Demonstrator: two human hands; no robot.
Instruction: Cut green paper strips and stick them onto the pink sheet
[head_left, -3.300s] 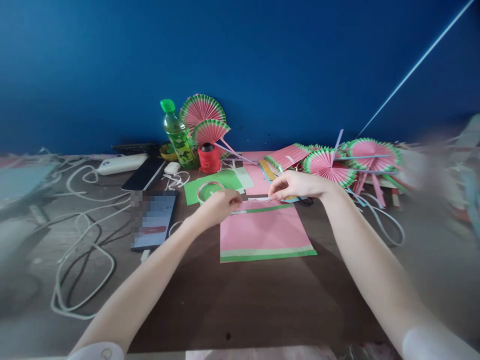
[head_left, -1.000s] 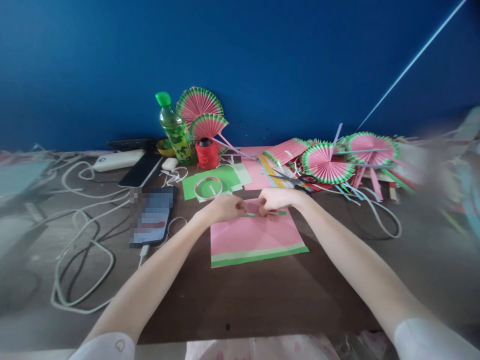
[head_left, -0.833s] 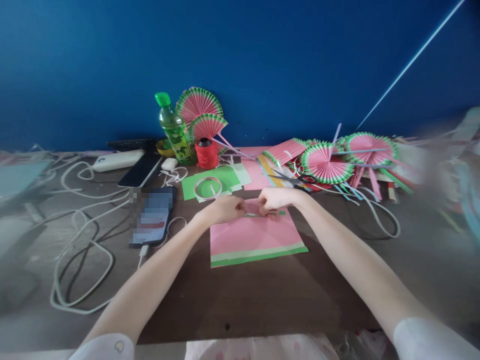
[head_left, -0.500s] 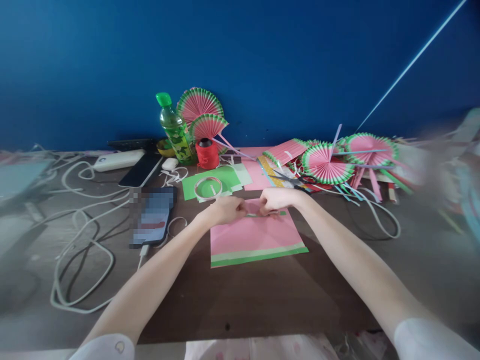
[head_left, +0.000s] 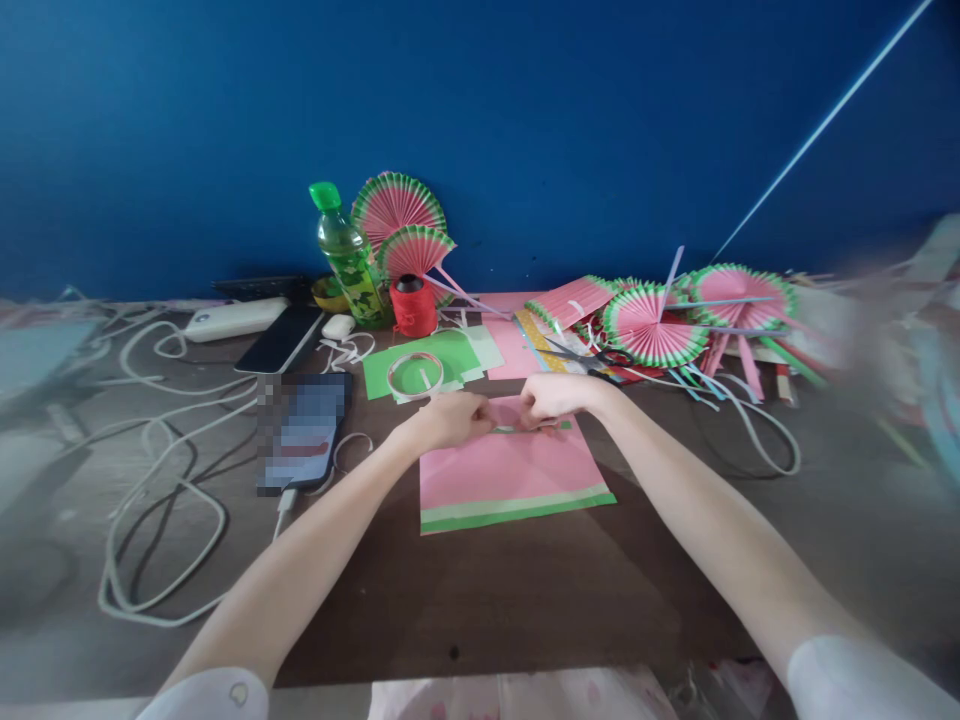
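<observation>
A pink paper sheet (head_left: 510, 470) with green and pale strips along its near and far edges lies on the dark table (head_left: 525, 600). My left hand (head_left: 450, 418) and my right hand (head_left: 551, 398) are both closed in pinches at the sheet's far edge, close together. They grip that far edge where the green strip runs. What exactly sits between the fingertips is too small to make out.
A tape ring (head_left: 415, 374) lies on green paper (head_left: 442, 358) just beyond my left hand. A phone (head_left: 304, 430) with a cable sits left. A green bottle (head_left: 345, 255), red spool (head_left: 411, 306), scissors (head_left: 589, 358) and several pleated paper fans (head_left: 652, 325) stand behind.
Since 3.3 s ago my hands drew together at the sheet's far edge and the view shifted slightly. Over the last second they have hardly moved.
</observation>
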